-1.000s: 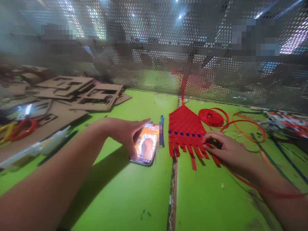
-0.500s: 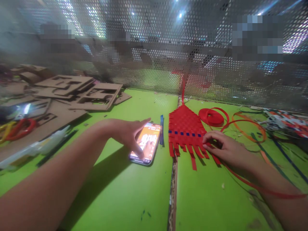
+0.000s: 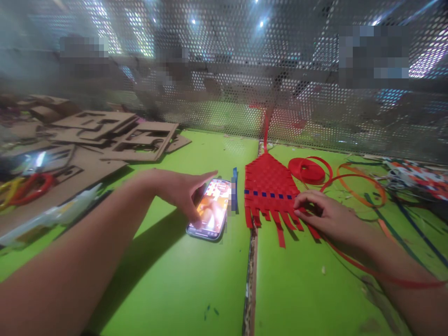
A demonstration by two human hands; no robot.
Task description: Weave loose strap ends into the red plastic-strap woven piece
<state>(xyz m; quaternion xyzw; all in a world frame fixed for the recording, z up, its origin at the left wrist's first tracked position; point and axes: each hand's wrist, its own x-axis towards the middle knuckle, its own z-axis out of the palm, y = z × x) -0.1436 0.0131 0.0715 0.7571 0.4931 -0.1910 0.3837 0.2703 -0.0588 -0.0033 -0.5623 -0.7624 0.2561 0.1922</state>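
Note:
A lit phone (image 3: 214,207) lies on the green table (image 3: 157,289). My left hand (image 3: 182,191) is spread at its left edge, with the thumb over the lower left of the screen. Right of the phone is a short blue strip (image 3: 235,186). A red woven piece (image 3: 269,177) with one row of blue squares and loose strip ends at the bottom lies right of centre. My right hand (image 3: 318,212) pinches its lower right edge. Beside the weave is a coil of red ribbon (image 3: 306,171), with a red strip running past my right wrist.
Cut cardboard pieces (image 3: 140,140) are stacked at the back left, near red-handled scissors (image 3: 38,185). Orange strip (image 3: 364,203) and an orange-and-white woven item (image 3: 420,175) lie at the right. A perforated metal screen (image 3: 238,84) stands along the back.
The picture on the phone screen is different. My left thumb has shifted slightly left and up on the phone. My right hand and the red weave look unmoved.

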